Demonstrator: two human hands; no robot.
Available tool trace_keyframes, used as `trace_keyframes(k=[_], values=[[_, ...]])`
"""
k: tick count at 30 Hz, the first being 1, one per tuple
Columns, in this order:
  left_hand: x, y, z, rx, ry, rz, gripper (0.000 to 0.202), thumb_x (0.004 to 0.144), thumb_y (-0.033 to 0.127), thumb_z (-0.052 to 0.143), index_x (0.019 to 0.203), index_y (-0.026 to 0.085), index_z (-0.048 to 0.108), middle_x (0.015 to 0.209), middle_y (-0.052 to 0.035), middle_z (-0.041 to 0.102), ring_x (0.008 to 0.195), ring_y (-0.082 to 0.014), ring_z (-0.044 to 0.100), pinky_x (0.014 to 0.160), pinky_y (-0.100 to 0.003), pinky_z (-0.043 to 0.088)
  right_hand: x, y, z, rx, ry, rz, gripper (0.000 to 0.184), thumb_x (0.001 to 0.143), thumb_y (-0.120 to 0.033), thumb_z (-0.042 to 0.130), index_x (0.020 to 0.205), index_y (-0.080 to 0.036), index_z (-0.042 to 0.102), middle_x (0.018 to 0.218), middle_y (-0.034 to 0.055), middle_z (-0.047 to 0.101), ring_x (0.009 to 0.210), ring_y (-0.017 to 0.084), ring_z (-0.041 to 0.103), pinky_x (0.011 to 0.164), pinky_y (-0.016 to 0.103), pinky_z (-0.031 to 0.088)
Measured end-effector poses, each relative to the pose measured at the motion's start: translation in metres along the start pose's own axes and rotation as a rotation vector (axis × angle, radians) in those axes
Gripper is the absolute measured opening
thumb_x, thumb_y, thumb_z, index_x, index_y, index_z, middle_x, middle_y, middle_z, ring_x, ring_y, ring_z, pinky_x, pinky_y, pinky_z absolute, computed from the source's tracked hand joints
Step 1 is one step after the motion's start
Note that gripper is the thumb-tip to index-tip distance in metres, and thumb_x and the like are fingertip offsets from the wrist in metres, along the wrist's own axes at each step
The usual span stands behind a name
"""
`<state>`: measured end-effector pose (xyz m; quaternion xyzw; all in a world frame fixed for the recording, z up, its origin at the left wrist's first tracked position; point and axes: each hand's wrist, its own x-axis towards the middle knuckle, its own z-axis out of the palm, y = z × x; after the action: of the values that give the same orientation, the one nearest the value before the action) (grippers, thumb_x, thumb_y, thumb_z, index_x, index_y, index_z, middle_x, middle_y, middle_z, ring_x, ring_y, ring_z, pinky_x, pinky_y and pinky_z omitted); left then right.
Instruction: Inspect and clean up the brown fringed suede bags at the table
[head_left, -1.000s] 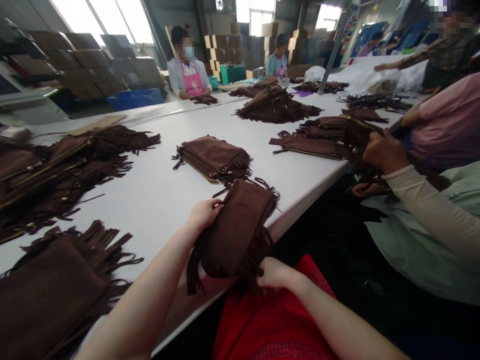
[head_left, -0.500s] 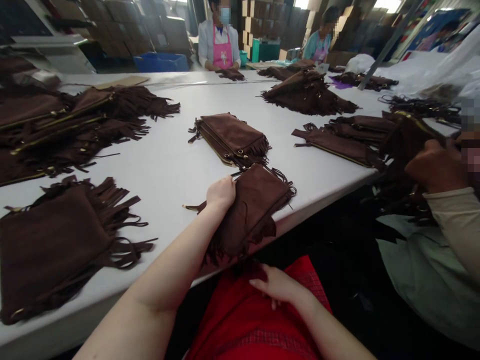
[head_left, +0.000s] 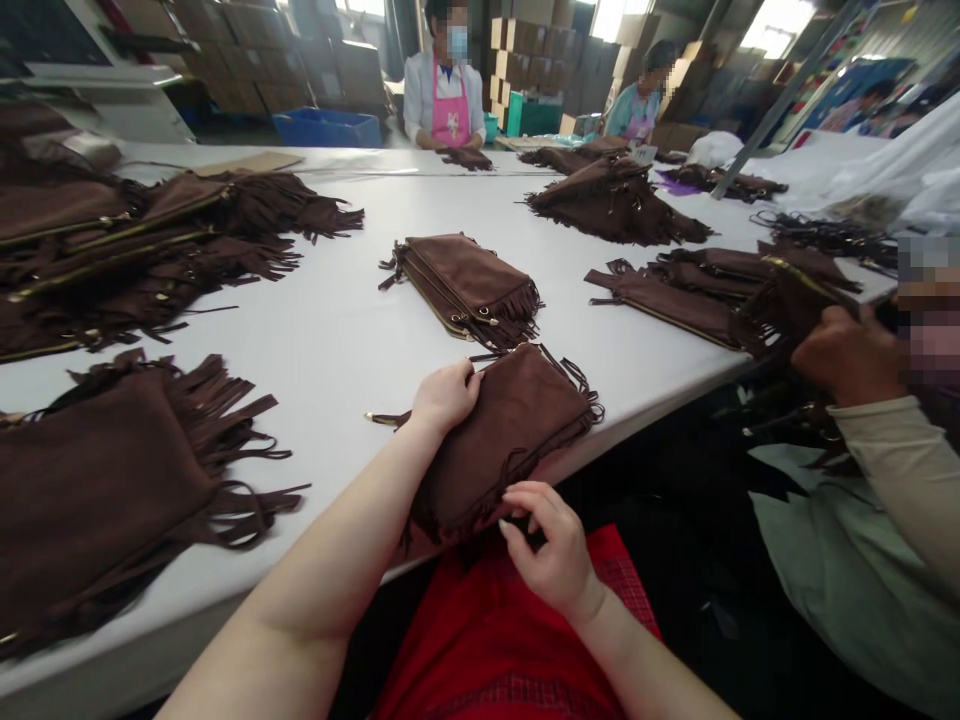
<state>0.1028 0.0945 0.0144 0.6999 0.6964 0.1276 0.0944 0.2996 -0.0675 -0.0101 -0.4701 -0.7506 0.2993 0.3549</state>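
Observation:
A brown suede fringed bag (head_left: 517,425) lies at the near edge of the white table (head_left: 337,340), its fringe hanging over the edge. My left hand (head_left: 444,396) grips the bag's left edge, fingers curled over it. My right hand (head_left: 551,545) hovers just below the bag's hanging fringe, above my red lap; its fingers are bent and apart, fingertips touching the fringe, nothing clearly held.
A small stack of the same bags (head_left: 466,285) lies just beyond. A big fringed bag (head_left: 112,480) sits near left, a heap (head_left: 127,240) far left, more piles (head_left: 615,200) at the back. A co-worker's hand (head_left: 851,355) handles bags at right; two people sit at the far end.
My right hand has risen from my lap up to the bag's fringe. My left hand still holds the bag, which now lies a little flatter on the table.

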Motion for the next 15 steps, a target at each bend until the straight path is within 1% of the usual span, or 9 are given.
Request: trace_keyframes(k=[3, 5, 7, 8, 9, 11, 13, 14, 15], values=[[0.001, 0.0, 0.001, 0.0, -0.025, -0.031, 0.04, 0.095, 0.047, 0.032, 0.104, 0.023, 0.063, 0.101, -0.0094, 0.071, 0.094, -0.0235, 0.065, 0.081, -0.033, 0.047, -0.006, -0.002, 0.012, -0.189, -0.361, 0.052, 0.023, 0.079, -0.028, 0.063, 0.101, -0.02, 0.066, 0.097, 0.0097, 0.068, 0.085, 0.023, 0.063, 0.075, 0.033, 0.049], [0.003, -0.002, 0.002, -0.009, -0.032, -0.028, 0.041, 0.095, 0.048, 0.032, 0.104, 0.023, 0.063, 0.101, -0.0095, 0.071, 0.094, -0.0236, 0.065, 0.08, -0.033, 0.048, -0.017, 0.006, 0.017, -0.283, -0.64, 0.129, 0.018, 0.073, -0.031, 0.07, 0.086, -0.02, 0.07, 0.082, 0.0077, 0.069, 0.078, 0.024, 0.065, 0.07, 0.032, 0.048], [0.004, -0.003, 0.003, -0.019, -0.033, -0.019, 0.042, 0.095, 0.049, 0.032, 0.104, 0.023, 0.063, 0.101, -0.0096, 0.071, 0.093, -0.0237, 0.065, 0.08, -0.033, 0.048, -0.027, 0.016, 0.018, -0.23, -0.799, 0.225, 0.012, 0.071, -0.029, 0.071, 0.078, -0.02, 0.07, 0.072, 0.0045, 0.069, 0.068, 0.021, 0.064, 0.062, 0.028, 0.045], [0.005, -0.004, 0.004, -0.024, -0.03, -0.016, 0.042, 0.095, 0.049, 0.032, 0.103, 0.023, 0.063, 0.1, -0.0097, 0.071, 0.093, -0.0239, 0.065, 0.08, -0.034, 0.048, -0.03, 0.02, 0.017, -0.157, -0.795, 0.276, 0.008, 0.072, -0.027, 0.068, 0.077, -0.021, 0.07, 0.069, 0.0027, 0.069, 0.064, 0.019, 0.063, 0.059, 0.026, 0.044], [0.006, -0.005, 0.004, -0.029, -0.026, -0.012, 0.041, 0.095, 0.049, 0.032, 0.102, 0.023, 0.063, 0.1, -0.0097, 0.071, 0.092, -0.0242, 0.065, 0.079, -0.034, 0.048, -0.031, 0.023, 0.016, -0.077, -0.722, 0.326, 0.007, 0.075, -0.025, 0.065, 0.078, -0.021, 0.07, 0.068, 0.0016, 0.069, 0.062, 0.016, 0.062, 0.057, 0.025, 0.043], [0.007, -0.006, 0.005, -0.037, -0.021, -0.008, 0.041, 0.095, 0.049, 0.032, 0.101, 0.023, 0.064, 0.099, -0.0096, 0.071, 0.092, -0.0246, 0.065, 0.079, -0.034, 0.048, -0.025, 0.025, 0.013, 0.051, -0.452, 0.389, 0.009, 0.079, -0.024, 0.06, 0.08, -0.02, 0.067, 0.076, 0.0028, 0.069, 0.064, 0.014, 0.062, 0.056, 0.023, 0.044], [0.007, -0.007, 0.005, -0.045, -0.024, -0.009, 0.041, 0.095, 0.048, 0.033, 0.101, 0.023, 0.064, 0.1, -0.0092, 0.071, 0.093, -0.0245, 0.065, 0.079, -0.034, 0.048, -0.014, 0.023, 0.013, 0.145, -0.197, 0.392, 0.012, 0.08, -0.028, 0.061, 0.087, -0.018, 0.065, 0.088, 0.006, 0.069, 0.069, 0.015, 0.062, 0.056, 0.023, 0.045], [0.007, -0.007, 0.005, -0.046, -0.026, -0.01, 0.041, 0.095, 0.049, 0.033, 0.102, 0.023, 0.064, 0.1, -0.0091, 0.071, 0.093, -0.0243, 0.065, 0.08, -0.034, 0.048, -0.007, 0.021, 0.014, 0.212, -0.132, 0.394, 0.018, 0.08, -0.032, 0.062, 0.091, -0.018, 0.063, 0.09, 0.0067, 0.068, 0.069, 0.015, 0.061, 0.054, 0.023, 0.044], [0.007, -0.007, 0.005, -0.047, -0.027, -0.01, 0.041, 0.095, 0.049, 0.033, 0.101, 0.023, 0.064, 0.1, -0.0091, 0.071, 0.093, -0.0242, 0.065, 0.08, -0.034, 0.048, -0.001, 0.018, 0.016, 0.302, -0.118, 0.407, 0.024, 0.079, -0.036, 0.063, 0.095, -0.018, 0.062, 0.087, 0.0064, 0.068, 0.066, 0.015, 0.06, 0.052, 0.023, 0.043]])
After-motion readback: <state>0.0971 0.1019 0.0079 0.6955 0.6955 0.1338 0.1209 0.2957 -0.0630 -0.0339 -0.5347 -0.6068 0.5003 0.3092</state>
